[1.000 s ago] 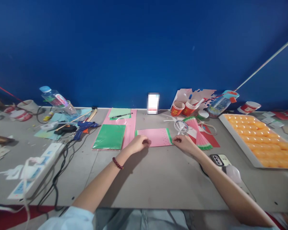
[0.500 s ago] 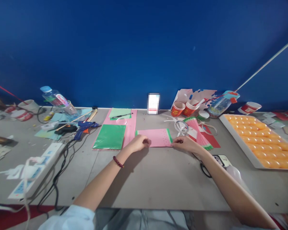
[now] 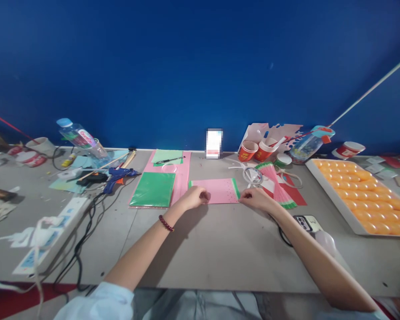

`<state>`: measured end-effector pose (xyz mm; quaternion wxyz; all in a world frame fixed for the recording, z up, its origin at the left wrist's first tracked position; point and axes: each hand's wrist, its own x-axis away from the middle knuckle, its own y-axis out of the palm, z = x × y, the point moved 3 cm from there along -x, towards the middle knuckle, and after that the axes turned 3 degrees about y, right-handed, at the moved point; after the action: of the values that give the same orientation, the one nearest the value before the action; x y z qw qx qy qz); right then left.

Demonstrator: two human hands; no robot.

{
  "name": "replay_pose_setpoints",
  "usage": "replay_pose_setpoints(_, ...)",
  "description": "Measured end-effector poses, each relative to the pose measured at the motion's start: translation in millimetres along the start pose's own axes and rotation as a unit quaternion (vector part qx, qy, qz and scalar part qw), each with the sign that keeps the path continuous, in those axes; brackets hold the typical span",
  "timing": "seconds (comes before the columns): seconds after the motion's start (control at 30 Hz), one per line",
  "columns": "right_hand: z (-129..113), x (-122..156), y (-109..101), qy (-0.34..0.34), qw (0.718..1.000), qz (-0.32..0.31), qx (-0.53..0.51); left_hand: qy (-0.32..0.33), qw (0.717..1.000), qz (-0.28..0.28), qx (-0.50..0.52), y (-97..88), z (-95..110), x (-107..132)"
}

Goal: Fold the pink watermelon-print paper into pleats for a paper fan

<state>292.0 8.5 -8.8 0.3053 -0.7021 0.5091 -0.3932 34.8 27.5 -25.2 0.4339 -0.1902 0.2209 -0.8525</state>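
A pink sheet of paper with green strips at both short ends and dark specks near its right side lies on the table in front of me. My left hand is closed with curled fingers at its near left part, covering that corner. At the near right corner, my right hand pinches the paper's edge. Just beyond my right hand lies a pleated pink-and-green paper fan. To the left of the sheet is a green paper pack in clear wrapping, on larger pink paper.
A blue glue gun, cables and a power strip occupy the left. Red paper cups, a tape roll and a spray bottle stand at the back right. A tray of orange balls and a phone lie right.
Both hands keep their places on the pink paper, with hardly any movement. The whole view has shifted very slightly.
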Motion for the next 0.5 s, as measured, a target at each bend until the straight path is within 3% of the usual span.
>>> replay_pose_setpoints(0.33, -1.6, 0.8, -1.4, 0.018, 1.000, 0.005, -0.003, 0.012, 1.000, 0.019, -0.006, 3.0, -3.0, 2.2)
replay_pose_setpoints(0.5, -4.7, -0.2, -3.8, 0.017, 1.000, -0.008, -0.008, 0.056, 0.997, 0.023, -0.043, 2.4, 5.0, 9.1)
